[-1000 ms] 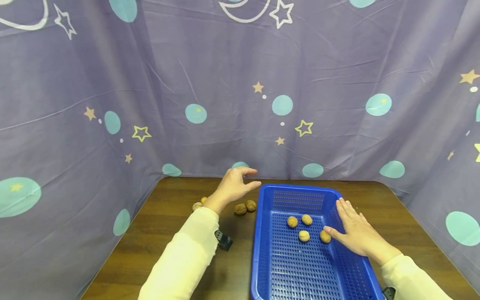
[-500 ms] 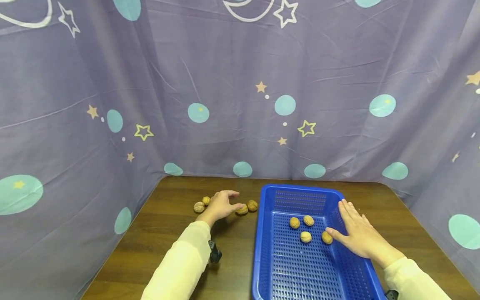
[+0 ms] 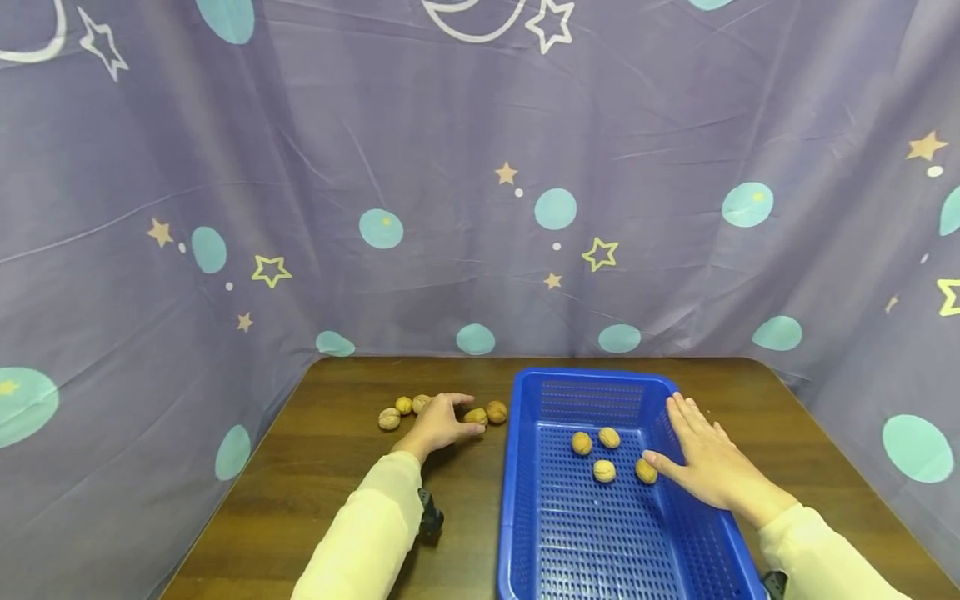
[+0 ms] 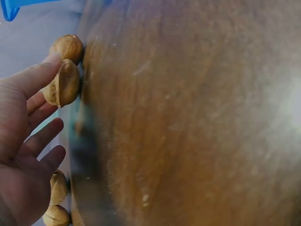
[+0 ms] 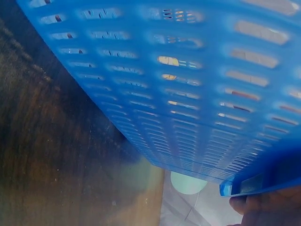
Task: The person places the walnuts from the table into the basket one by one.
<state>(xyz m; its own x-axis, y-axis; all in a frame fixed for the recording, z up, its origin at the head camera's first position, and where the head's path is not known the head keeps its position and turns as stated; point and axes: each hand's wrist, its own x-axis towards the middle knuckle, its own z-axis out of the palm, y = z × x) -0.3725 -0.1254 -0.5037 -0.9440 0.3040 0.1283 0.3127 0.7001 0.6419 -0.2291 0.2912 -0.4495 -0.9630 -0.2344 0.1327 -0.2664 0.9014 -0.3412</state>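
Observation:
My left hand (image 3: 441, 423) is at a walnut (image 3: 476, 416) on the table, its thumb on the near side and fingertips on the far side. In the left wrist view the thumb presses on that walnut (image 4: 66, 84), with fingers behind it. Another walnut (image 3: 497, 412) lies right beside it, toward the basket. My right hand (image 3: 705, 462) lies over the right rim of a blue plastic basket (image 3: 508, 500), fingers straight and thumb on the inner side. Several walnuts (image 3: 604, 471) lie on the basket floor, one close to the right thumb.
Left of my left hand, a few more walnuts (image 3: 389, 418) lie on the brown wooden table (image 3: 300, 483). A purple patterned curtain (image 3: 450, 208) hangs behind the table and along its sides. The basket's slotted side wall (image 5: 155, 94) fills much of the right wrist view.
My left hand has come down and left from beside the basket's far corner to the walnut, and thumb and fingers have closed about it. The right hand has stayed on the rim.

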